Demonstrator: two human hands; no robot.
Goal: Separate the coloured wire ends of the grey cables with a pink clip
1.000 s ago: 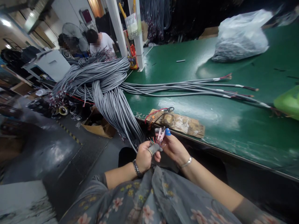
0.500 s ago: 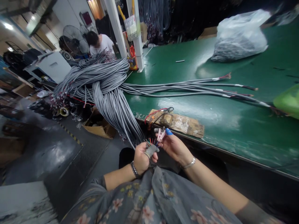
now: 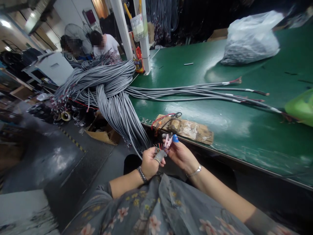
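My left hand [image 3: 149,164] is closed around the end of a grey cable [image 3: 137,148], whose coloured inner wires [image 3: 158,146] fan out above my grey-wrapped thumb. My right hand [image 3: 180,154], a blue cap on one fingertip, pinches a small pink snipper [image 3: 168,141] right beside those wire tips. Both hands hover over my lap, just below the front edge of the green table [image 3: 244,130]. The cable runs up into a thick bundle of grey cables [image 3: 107,88] draped over the table's left corner.
A worn cardboard pad [image 3: 188,127] with red and black leads lies at the table edge. Several finished cables [image 3: 207,93] stretch across the table. A clear plastic bag [image 3: 251,39] sits far right, a green bag [image 3: 302,107] at the right edge. Two people [image 3: 102,42] work behind the bundle.
Both hands have shifted slightly up and left, and the snipper stays close to the wire tips. Nothing on the table has moved.
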